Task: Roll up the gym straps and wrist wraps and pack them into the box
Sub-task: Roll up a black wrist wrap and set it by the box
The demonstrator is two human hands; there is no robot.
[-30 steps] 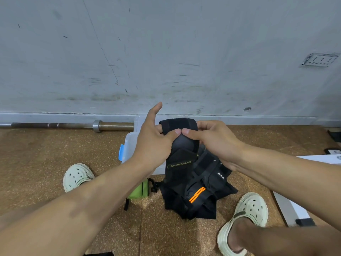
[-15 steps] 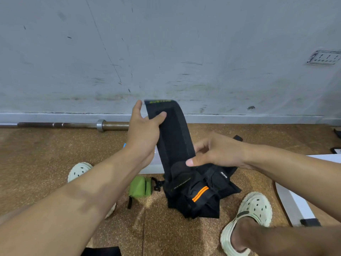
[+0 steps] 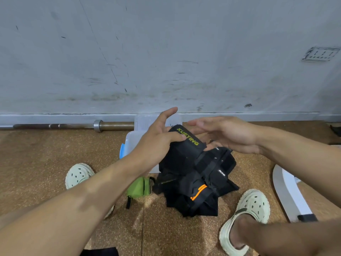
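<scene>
The XUEYING wrap point(image 3: 186, 143), stretched tall half a second ago, is now folded down over the black pile point(image 3: 195, 183); it's pinched by the left hand point(image 3: 156, 143), right hand point(image 3: 221, 133) flat and released, so rolling's barely started.

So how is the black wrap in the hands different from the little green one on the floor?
The black wrap is held up by the left hand, above the pile; the green wrap lies on the floor, touched by no hand. The black wrap has yellow-green letters; the green wrap shows none. The black wrap looks bigger, while the green one is a small bundle. Both sit near the clear box, and neither is in it.
</scene>
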